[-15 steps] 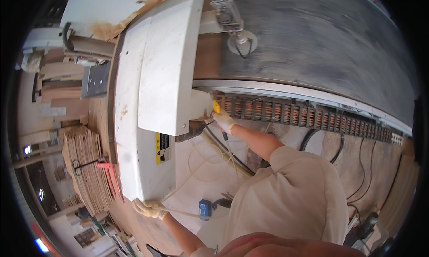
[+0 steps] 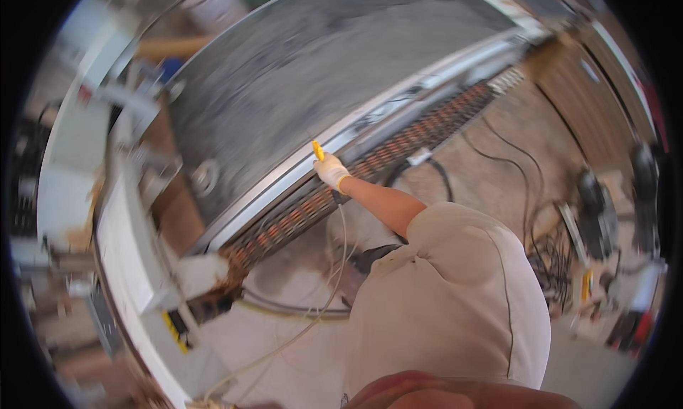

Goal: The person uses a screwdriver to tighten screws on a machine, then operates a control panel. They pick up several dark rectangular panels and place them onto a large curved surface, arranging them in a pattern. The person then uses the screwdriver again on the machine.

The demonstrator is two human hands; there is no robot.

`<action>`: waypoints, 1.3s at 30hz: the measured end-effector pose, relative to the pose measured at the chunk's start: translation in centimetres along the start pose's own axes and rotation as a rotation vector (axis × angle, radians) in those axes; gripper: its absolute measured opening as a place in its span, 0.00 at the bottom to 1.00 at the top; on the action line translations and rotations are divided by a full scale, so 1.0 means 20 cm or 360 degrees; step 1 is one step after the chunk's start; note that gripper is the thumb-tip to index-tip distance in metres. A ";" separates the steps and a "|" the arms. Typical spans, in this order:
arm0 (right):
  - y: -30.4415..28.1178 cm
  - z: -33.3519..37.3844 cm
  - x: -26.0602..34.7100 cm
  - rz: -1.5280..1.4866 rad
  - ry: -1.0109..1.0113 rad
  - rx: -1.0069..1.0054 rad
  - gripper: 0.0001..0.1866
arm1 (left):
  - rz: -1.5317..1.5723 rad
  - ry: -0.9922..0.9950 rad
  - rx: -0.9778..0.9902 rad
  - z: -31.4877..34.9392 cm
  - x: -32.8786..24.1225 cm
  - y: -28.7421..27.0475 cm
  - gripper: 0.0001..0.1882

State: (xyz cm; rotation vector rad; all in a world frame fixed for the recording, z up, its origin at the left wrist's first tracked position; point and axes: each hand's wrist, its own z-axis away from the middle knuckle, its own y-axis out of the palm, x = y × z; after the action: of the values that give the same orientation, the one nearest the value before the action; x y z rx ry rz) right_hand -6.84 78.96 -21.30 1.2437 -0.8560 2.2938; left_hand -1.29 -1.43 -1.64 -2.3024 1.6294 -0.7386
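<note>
One slim yellow handheld tool [image 2: 318, 151], beside the grey flat machine bed [image 2: 320, 60]: presumably light, stiff; hold mid-body. White-gloved right hand [image 2: 329, 172]: fingers closed around it. Left hand [image 2: 212, 404]: cannot tell.

Right hand [image 2: 329, 170], over the cable chain [image 2: 420, 136]: glove covers most of the yellow air gun [image 2: 318, 152]; its thin tip smeared, exact end lost. Left hand [image 2: 213, 405], well below the chain: sliced by the lower edge, grip unreadable. Pale hose [image 2: 345, 239], below the chain: lower end unclear. White gantry [image 2: 131, 249], left of the chain: motion-blurred. Black cables [image 2: 558, 259], right of the chain: tangled, ends indistinct.
</note>
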 end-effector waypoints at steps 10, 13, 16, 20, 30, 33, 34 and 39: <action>-2.17 0.13 -0.89 -0.0941 0.0405 -0.0831 0.12 | 0.1045 0.0563 0.0948 0.98 -1.78 -0.65 0.19; -2.63 0.24 -1.05 -0.0971 0.0260 -0.0930 0.10 | 0.1280 0.0880 0.1444 1.10 -2.36 -0.88 0.16; -3.05 0.33 -1.16 -0.0702 0.0192 -0.1069 0.09 | 0.1277 0.1133 0.1816 1.14 -2.83 -1.09 0.14; -3.65 0.39 -1.35 -0.0536 0.0133 -0.1056 0.09 | 0.1016 0.1363 0.2255 1.24 -3.39 -1.38 0.12; -4.75 0.75 -1.78 0.0066 0.0264 -0.0339 0.10 | 0.0781 0.2502 0.1313 1.36 -5.13 -2.30 0.12; -4.87 0.87 -1.85 -0.0530 0.0148 0.0425 0.10 | 0.2636 0.1322 0.2725 1.21 -6.10 -3.03 0.09; -4.90 0.88 -1.87 -0.0673 0.0113 0.0506 0.09 | 0.2969 0.0145 0.3631 1.17 -6.38 -3.31 0.13; -5.22 0.86 -2.04 -0.0684 0.0154 0.0035 0.07 | 0.3083 0.1191 0.4059 1.11 -7.16 -4.52 0.17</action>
State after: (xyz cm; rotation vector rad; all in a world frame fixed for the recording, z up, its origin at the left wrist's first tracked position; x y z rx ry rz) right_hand 87.03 142.13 -14.70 1.1800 -0.4737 2.0004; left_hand 47.10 161.48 -17.87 1.2143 0.5770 -1.2016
